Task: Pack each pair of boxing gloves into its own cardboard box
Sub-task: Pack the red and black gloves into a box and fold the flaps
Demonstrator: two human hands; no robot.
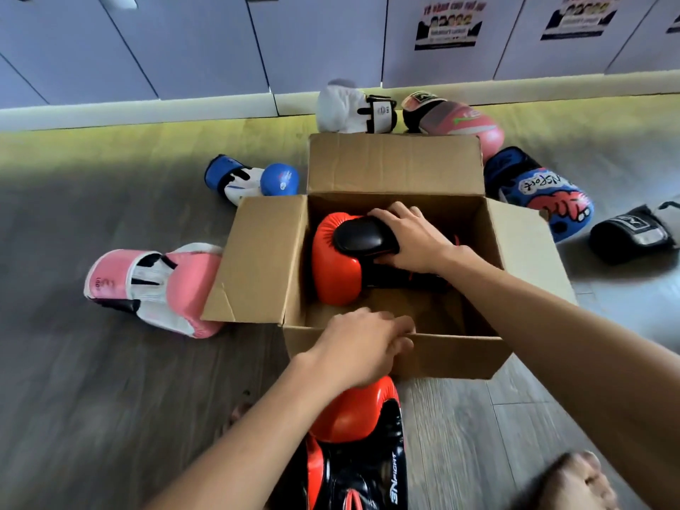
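An open cardboard box (397,163) stands on the floor in front of me. Inside it lies a red and black boxing glove (336,266), and my right hand (412,237) rests on its black thumb and cuff, fingers wrapped over it. My left hand (362,344) grips the box's near edge with curled fingers. The matching red and black glove (353,428) lies on the floor just below that hand, outside the box.
Other gloves lie around the box: a pink and white one (154,285) at left, a blue and white one (250,178), a white one (353,108), a pink one (456,119), a blue printed one (541,193), a black one (629,233). A wall runs behind. My foot (574,480) is at lower right.
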